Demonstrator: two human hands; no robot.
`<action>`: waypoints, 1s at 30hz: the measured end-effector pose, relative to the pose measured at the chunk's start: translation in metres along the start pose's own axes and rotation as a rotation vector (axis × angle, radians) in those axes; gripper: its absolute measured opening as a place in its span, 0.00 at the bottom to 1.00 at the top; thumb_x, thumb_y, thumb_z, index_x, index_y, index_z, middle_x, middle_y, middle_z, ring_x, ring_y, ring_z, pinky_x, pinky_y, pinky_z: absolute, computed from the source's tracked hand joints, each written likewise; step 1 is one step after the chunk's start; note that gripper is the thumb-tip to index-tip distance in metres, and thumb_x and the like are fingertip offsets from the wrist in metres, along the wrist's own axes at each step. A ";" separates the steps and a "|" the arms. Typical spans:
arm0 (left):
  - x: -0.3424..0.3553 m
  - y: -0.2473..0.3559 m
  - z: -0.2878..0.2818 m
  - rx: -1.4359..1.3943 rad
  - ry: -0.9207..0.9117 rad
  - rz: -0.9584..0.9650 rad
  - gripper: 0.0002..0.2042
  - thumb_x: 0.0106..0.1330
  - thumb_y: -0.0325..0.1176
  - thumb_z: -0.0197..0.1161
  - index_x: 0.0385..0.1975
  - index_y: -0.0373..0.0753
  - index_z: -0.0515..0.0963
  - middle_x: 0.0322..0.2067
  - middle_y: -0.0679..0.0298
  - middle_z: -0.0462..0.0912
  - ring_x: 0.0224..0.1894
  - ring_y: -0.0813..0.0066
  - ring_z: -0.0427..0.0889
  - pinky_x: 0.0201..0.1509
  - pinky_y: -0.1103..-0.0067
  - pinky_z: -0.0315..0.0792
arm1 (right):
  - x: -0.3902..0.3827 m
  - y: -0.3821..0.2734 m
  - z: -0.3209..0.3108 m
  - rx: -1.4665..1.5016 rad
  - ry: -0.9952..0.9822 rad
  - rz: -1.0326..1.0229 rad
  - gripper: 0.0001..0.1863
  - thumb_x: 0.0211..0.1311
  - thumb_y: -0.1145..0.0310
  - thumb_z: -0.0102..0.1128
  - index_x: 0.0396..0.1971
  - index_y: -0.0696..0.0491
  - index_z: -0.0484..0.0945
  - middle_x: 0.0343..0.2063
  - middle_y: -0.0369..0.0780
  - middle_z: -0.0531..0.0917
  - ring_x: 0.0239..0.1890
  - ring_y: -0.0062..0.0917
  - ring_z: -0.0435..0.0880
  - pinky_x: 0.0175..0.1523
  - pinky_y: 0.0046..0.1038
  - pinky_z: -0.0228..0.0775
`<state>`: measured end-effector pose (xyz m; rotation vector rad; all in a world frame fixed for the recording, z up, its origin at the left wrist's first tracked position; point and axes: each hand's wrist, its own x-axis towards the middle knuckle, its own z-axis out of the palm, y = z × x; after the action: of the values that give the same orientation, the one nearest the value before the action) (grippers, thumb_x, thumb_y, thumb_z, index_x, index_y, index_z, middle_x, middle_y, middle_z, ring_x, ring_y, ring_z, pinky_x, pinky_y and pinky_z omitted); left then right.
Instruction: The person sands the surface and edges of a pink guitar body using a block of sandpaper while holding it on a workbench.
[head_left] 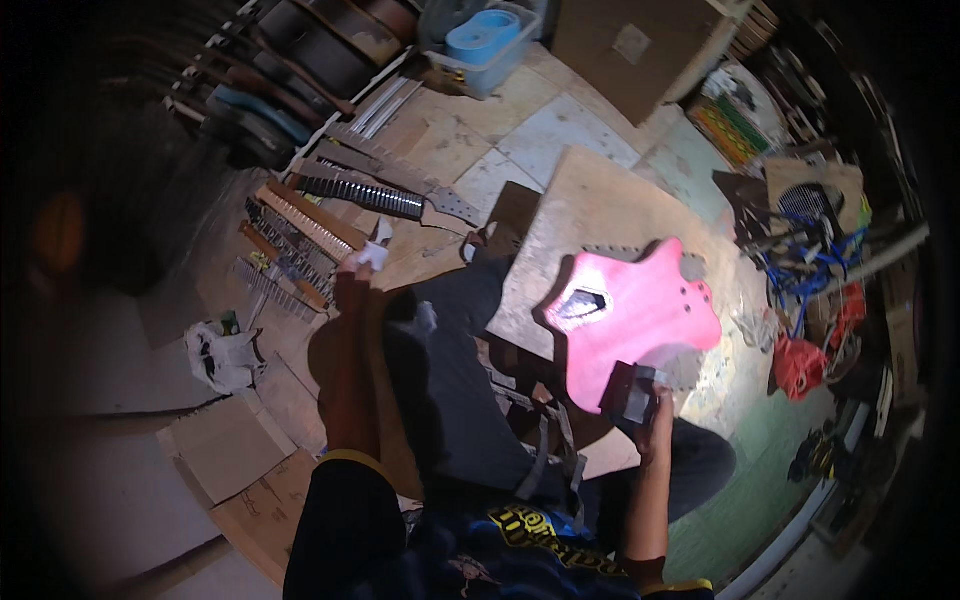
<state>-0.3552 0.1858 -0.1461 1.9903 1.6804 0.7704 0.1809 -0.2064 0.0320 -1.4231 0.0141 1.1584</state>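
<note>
While our right hand [660, 408] clasps a dark, boxy block [633, 392], the pink, horned guitar body [640, 315] lies on the flat tan board [570, 210]. Left of the board, our left hand [353, 280], openness unclear, touches a white scrap [373, 255].

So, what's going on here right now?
A seated person's right hand grips a dark rectangular block at the near edge of a pink, guitar-shaped body, which lies on a pale wooden board. The left hand is out to the left, a small white crumpled piece at its fingers, near a dark fretted guitar neck on the floor.
</note>
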 end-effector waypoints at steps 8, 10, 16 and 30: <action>-0.036 0.019 0.096 0.033 -0.122 -0.276 0.16 0.62 0.35 0.70 0.49 0.41 0.83 0.35 0.54 0.83 0.43 0.51 0.84 0.56 0.61 0.74 | 0.035 -0.005 0.032 -1.214 0.329 -0.629 0.35 0.67 0.70 0.69 0.70 0.63 0.64 0.64 0.54 0.71 0.67 0.47 0.71 0.72 0.43 0.61; -0.020 0.023 0.096 -0.006 -0.085 -0.219 0.18 0.61 0.38 0.71 0.50 0.41 0.83 0.37 0.54 0.83 0.45 0.50 0.83 0.57 0.60 0.74 | 0.038 -0.002 0.035 -1.358 0.317 -0.594 0.37 0.72 0.67 0.67 0.73 0.64 0.61 0.64 0.55 0.70 0.69 0.48 0.68 0.75 0.43 0.56; 0.064 -0.013 0.148 0.499 -0.623 0.146 0.21 0.61 0.45 0.71 0.52 0.42 0.83 0.49 0.49 0.82 0.53 0.48 0.82 0.61 0.57 0.74 | 0.047 0.034 0.035 -1.274 0.412 -0.664 0.35 0.71 0.75 0.64 0.73 0.66 0.59 0.66 0.53 0.68 0.70 0.43 0.67 0.76 0.39 0.55; 0.069 -0.014 0.325 0.545 -1.063 0.426 0.22 0.63 0.47 0.68 0.54 0.43 0.85 0.72 0.44 0.65 0.71 0.43 0.65 0.74 0.56 0.64 | 0.038 0.041 0.018 -1.383 0.390 -0.715 0.39 0.68 0.73 0.64 0.74 0.66 0.55 0.64 0.57 0.65 0.66 0.48 0.67 0.73 0.48 0.55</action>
<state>-0.1461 0.2670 -0.3915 2.4410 0.8530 -0.6711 0.1633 -0.1806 -0.0180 -2.4990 -1.1106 0.1396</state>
